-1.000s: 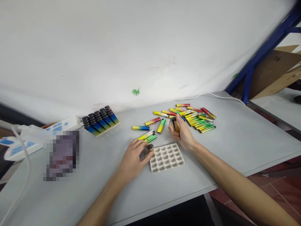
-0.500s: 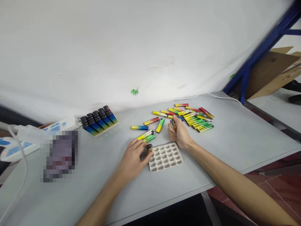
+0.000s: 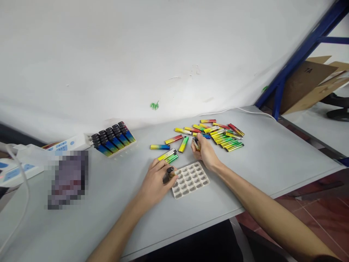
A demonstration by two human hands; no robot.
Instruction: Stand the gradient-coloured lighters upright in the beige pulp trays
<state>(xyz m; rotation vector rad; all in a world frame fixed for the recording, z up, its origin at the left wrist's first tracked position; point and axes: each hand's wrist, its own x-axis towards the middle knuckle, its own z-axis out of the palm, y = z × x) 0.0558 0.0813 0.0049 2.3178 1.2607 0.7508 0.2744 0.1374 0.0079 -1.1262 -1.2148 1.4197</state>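
Upright in the fingers of my left hand [image 3: 156, 180] is a lighter [image 3: 170, 171] with a black top, at the left corner of a pale tray [image 3: 191, 179] full of oval holes. My right hand [image 3: 205, 152] is closed around another lighter [image 3: 196, 143], just beyond the tray's far right corner; most of its body is hidden by the fingers. Two lighters [image 3: 171, 158], one silver-yellow and one green, lie past my left fingertips. More loose lighters [image 3: 223, 138] in yellow, green, red and blue are spread behind my right hand.
A second tray [image 3: 122, 149] at the left holds rows of upright blue-yellow lighters [image 3: 114, 140]. White power strips [image 3: 68, 143] and a blurred-out object [image 3: 69, 178] are farther left. A white cable [image 3: 237, 109] runs along the wall. Cardboard boxes [image 3: 308, 85] stand beyond a blue frame [image 3: 297, 54].
The whole view has shifted slightly. My right hand has drawn a little left and nearer the tray with its lighter. My left hand keeps its lighter at the tray's corner.
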